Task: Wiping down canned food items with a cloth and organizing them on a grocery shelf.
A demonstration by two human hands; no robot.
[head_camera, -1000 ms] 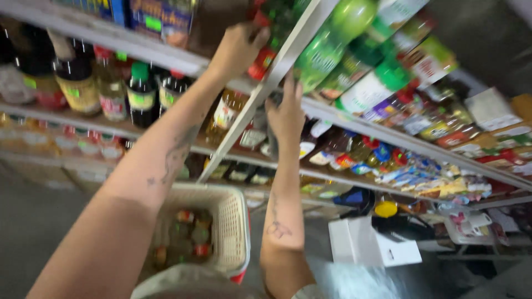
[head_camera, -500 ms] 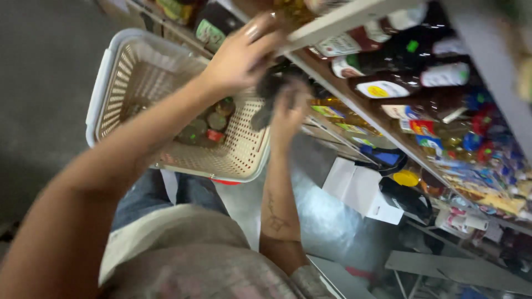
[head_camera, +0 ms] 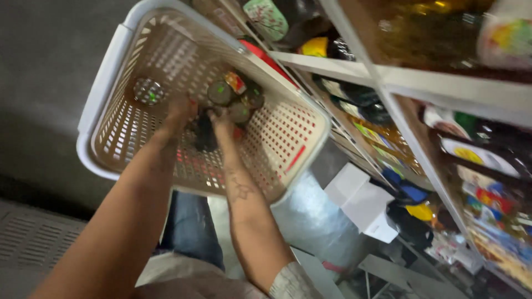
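Both my hands reach down into a white perforated plastic basket in front of my knees. My left hand and my right hand close together around a dark bottle that stands on the basket's floor. Just beyond my fingers sit several other dark bottles with round caps. One more capped bottle stands alone in the basket's far left corner.
White metal shelves run along the right, packed with bottles and colourful packets. A white box and dark bags lie on the floor below them. Grey floor lies left of the basket.
My hands came down from the shelf edge into the basket with the dark bottle. The view swung down from the shelves onto the basket.
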